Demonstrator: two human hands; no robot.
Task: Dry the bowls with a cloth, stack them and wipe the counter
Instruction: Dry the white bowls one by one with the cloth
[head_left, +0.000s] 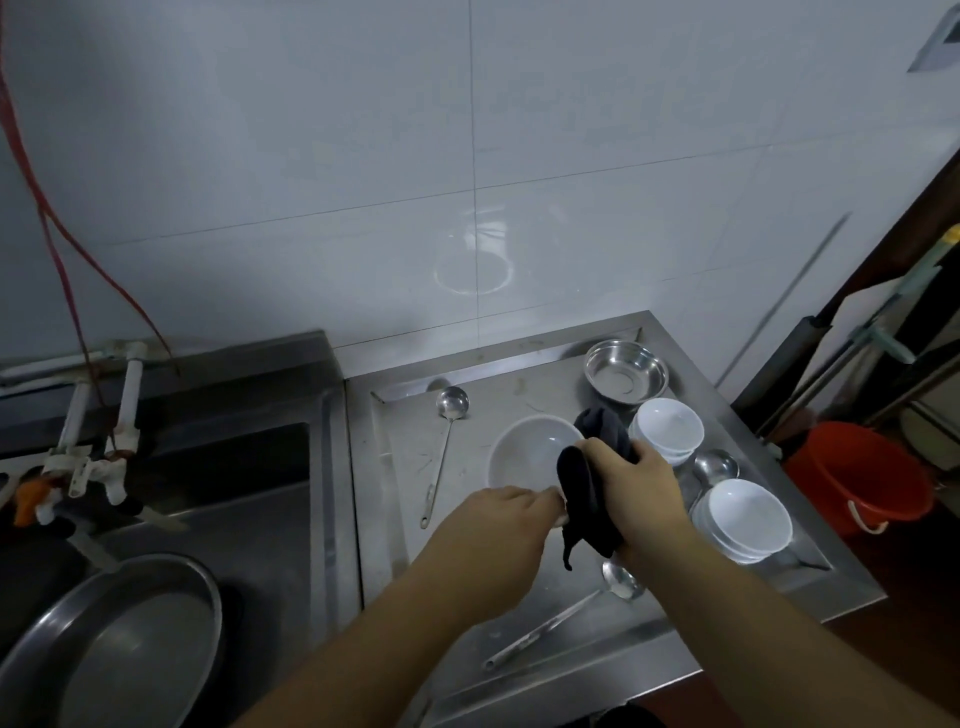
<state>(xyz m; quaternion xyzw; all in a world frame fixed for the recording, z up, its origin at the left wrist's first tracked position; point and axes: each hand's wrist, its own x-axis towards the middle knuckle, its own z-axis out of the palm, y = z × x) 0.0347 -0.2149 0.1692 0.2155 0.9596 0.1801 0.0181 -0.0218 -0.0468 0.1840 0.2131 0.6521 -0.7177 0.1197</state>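
A large white bowl (524, 452) is tilted above the steel counter (395, 519). My left hand (501, 519) grips its near rim. My right hand (639, 483) holds a dark cloth (587, 493) against the bowl's right edge; the cloth drapes over the rim and hangs down. To the right stand two stacks of white bowls, one further back (667, 428) and one nearer (743, 519).
A steel bowl (626, 371) sits at the counter's back right. Ladles lie on the counter at left (447, 431), near the front (571, 618) and between the stacks (714, 467). A sink with a steel pan (119, 639) is at left. A red bucket (862, 478) stands at right.
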